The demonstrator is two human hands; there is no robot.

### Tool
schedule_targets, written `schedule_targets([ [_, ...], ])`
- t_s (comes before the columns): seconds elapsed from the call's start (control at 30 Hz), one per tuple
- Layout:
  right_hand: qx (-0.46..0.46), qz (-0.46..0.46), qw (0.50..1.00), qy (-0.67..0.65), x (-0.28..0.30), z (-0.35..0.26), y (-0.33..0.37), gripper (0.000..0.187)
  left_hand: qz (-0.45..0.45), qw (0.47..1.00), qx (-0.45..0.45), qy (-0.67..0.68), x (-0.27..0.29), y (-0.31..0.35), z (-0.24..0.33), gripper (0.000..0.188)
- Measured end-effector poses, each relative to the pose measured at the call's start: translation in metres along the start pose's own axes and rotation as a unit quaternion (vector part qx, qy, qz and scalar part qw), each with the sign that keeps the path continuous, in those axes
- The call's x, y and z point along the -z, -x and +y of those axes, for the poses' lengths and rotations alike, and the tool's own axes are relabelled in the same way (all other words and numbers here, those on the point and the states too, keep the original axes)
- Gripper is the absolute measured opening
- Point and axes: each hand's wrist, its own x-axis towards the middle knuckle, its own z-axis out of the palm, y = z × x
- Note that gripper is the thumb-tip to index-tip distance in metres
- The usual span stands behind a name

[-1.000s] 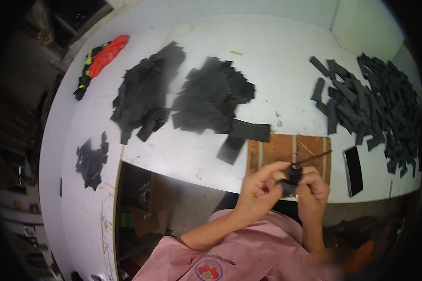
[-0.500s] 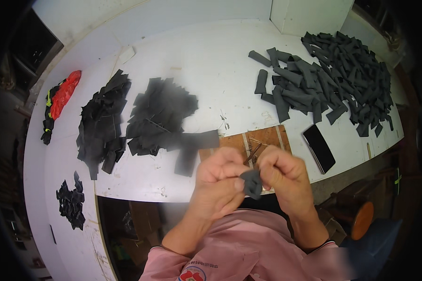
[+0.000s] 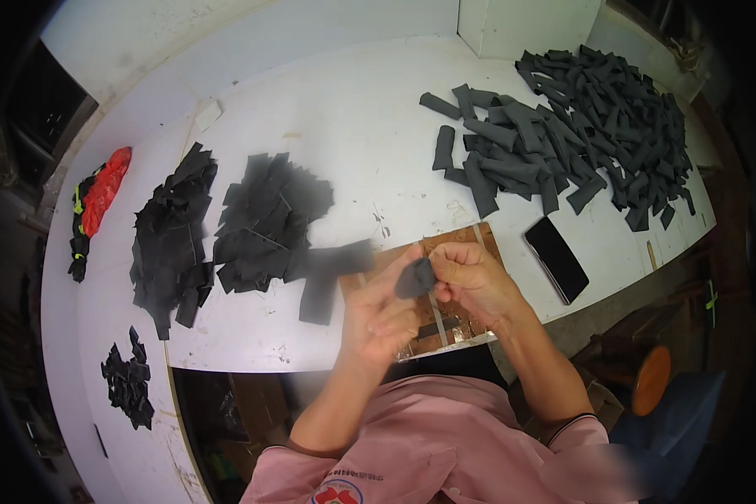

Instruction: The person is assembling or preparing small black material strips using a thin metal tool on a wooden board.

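Both my hands are together above a brown wooden board (image 3: pixel 484 238) at the table's front edge. Between them is a small dark grey fabric piece (image 3: pixel 414 280), bunched and bent. My left hand (image 3: pixel 380 317) holds it from the left, its lower fingers curled. With fingertips pinched, my right hand (image 3: pixel 476 281) grips the fabric's right edge. A dark flat strip (image 3: pixel 439 327) lies on the board below my hands. Left of the board, loose flat fabric pieces (image 3: pixel 317 290) reach out from a pile.
Two piles of flat dark fabric (image 3: pixel 174 244) (image 3: pixel 269 223) lie at left, with a smaller pile (image 3: pixel 128 382) nearer. A large heap of fabric tubes (image 3: pixel 563 139) covers the back right. A black phone (image 3: pixel 556 260) lies right of the board; a red plastic bag (image 3: pixel 107 191) sits far left.
My hands have moved away from my body, over the board, with the fabric still between them. The thin brown stick-like thing seen between my hands is no longer visible there. The view has shifted slightly.
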Motion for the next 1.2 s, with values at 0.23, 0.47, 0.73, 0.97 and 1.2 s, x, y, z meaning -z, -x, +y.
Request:
schedule_targets([
  [0.23,0.014,-0.067,0.993,0.092,0.006,-0.006,-0.015,0.017,0.091,0.805,-0.233,-0.537,-0.027,0.002,-0.026,0.037],
  [0.47,0.052,-0.045,0.988,0.136,0.008,0.001,-0.012,0.018,0.054,0.87,-0.223,-0.436,-0.009,0.0,-0.007,0.037],
  [0.73,0.323,0.059,0.826,0.459,-0.024,-0.027,0.009,0.018,-0.045,0.558,-0.41,-0.72,-0.021,-0.002,-0.002,0.011],
  [0.97,0.338,0.016,0.613,0.714,-0.01,-0.017,0.008,0.019,-0.023,0.746,-0.332,-0.576,0.012,-0.007,0.0,0.017],
  [1.2,0.333,0.012,0.654,0.679,-0.009,-0.027,0.009,0.016,-0.105,0.653,-0.326,-0.675,-0.027,-0.016,-0.005,0.024],
])
